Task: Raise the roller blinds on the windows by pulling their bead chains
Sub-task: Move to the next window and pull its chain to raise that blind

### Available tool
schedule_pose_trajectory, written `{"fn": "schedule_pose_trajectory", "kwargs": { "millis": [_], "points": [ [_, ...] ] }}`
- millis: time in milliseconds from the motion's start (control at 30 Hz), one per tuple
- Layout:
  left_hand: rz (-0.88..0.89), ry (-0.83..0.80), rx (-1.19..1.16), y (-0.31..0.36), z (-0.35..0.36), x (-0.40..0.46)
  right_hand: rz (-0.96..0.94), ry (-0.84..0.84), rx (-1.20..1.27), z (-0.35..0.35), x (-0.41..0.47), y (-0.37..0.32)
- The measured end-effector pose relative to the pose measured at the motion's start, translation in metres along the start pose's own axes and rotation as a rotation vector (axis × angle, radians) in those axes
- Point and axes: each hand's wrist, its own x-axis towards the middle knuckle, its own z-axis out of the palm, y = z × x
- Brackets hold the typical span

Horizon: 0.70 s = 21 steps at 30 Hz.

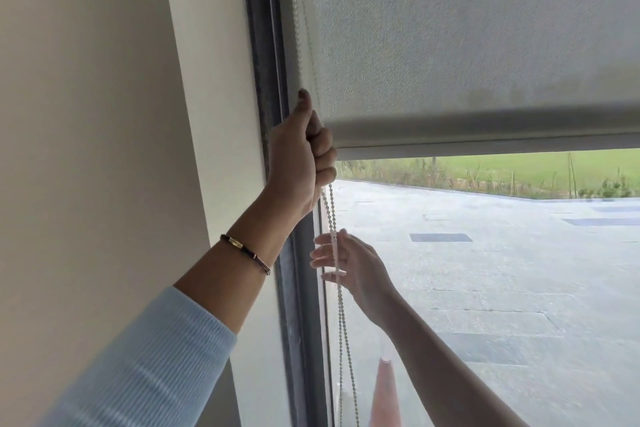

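- The left hand (301, 156) is seen raised high at the left edge of the window, curled into a fist around the bead chain (337, 284), with the thumb pointing up along the chain.
- The right hand (349, 267) is held lower and just to the right, fingers loosely spread and slightly bent; the two strands of the chain pass in front of its palm, and whether they are actually gripped cannot be told.
- A small white connector (335, 273) on the chain is seen level with the right hand's fingers.
- A dark bracelet (244, 251) with a gold clasp is worn on the left wrist, and a pale blue ribbed sleeve (145, 360) is pushed up on the left forearm; the right forearm is bare.
- The chain runs up from the left fist beside the blind's left edge to the top of the view, and hangs down as two strands below the right hand towards the bottom of the view.
- The roller blind (467, 38), a grey translucent fabric, covers the upper part of the window; its bottom bar (485, 132) sits just right of the left fist.
- The dark window frame (273, 62) stands left of the chain, beside a cream wall (86, 97).
- Through the uncovered glass, paved ground (502, 270), a grass strip (519, 170) far off and an orange cone (386, 392) near the bottom are seen.
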Motion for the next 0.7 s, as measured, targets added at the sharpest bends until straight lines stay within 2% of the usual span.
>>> {"fn": "schedule_pose_trajectory", "kwargs": {
  "millis": [133,467,700],
  "points": [
    [-0.004,0.016,0.013,0.0,-0.001,-0.003,0.019,-0.113,0.115,0.01,-0.009,-0.009],
    [-0.013,0.026,0.024,-0.006,-0.002,-0.011,0.016,-0.103,0.058,0.013,-0.011,-0.01],
    [-0.051,0.019,0.035,-0.025,-0.008,-0.024,-0.036,-0.008,0.051,0.013,-0.009,-0.005]
  ]
}}
